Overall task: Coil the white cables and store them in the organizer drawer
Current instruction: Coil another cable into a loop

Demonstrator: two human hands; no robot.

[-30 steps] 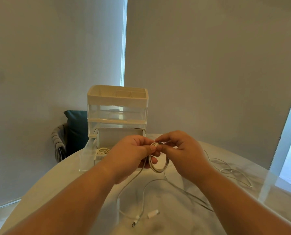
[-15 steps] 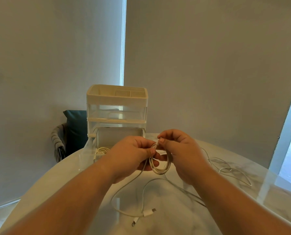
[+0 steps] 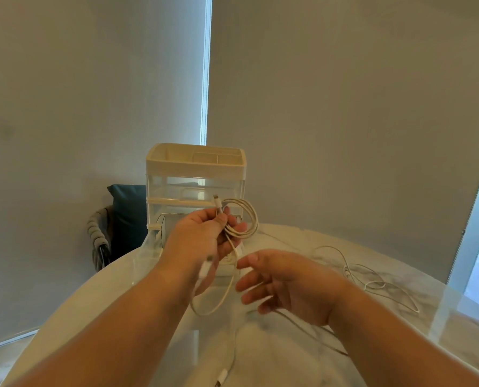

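Head camera view over a pale marble table (image 3: pixel 274 364) — the left hand (image 3: pixel 205 236) is raised in front of the organizer (image 3: pixel 195 185), its grip pinching a coiled white cable (image 3: pixel 242 219) between thumb and curled fingers. One small connector (image 3: pixel 217 203) sticks up above the fingers, and the loose tail hangs below the hand in a long loop that ends in a blurred plug (image 3: pixel 206 268). The right hand (image 3: pixel 288 283) hovers lower and to the right, apart from the coil, fingers spread and holding nothing. Behind the hands the organizer's lowest drawer (image 3: pixel 150 244) stands pulled out toward the person, partly hidden by the left wrist. A second white cable (image 3: pixel 372 277) sprawls uncoiled on the table at right, and a third cable (image 3: pixel 227 370) trails off the bottom edge between the forearms. A dark cushion (image 3: pixel 126 213) sits on a chair beyond the table.
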